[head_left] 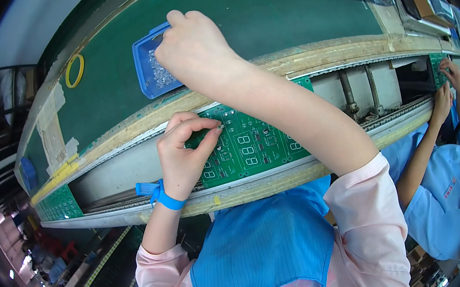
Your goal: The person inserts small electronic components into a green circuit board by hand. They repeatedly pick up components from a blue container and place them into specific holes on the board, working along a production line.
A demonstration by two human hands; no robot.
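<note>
Centre frame: green circuit board point(252, 146) on conveyor rails, thin, stiff, fragile; best held by edges. Left hand point(184, 153) pinching at board's corner. Right hand point(192, 47) upper left, fingers curled into blue tray point(145, 67) of tiny clear parts; grip hidden.

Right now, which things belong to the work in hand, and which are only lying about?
In use: green circuit board under the left hand; blue tray of small clear parts, reached by the right hand.
Lying about: yellow ring; second green board.

My left hand point(184, 153) pinches fingertips at circuit board point(246, 145); right hand point(192, 47) reaches beyond it, fingers curled.
</note>
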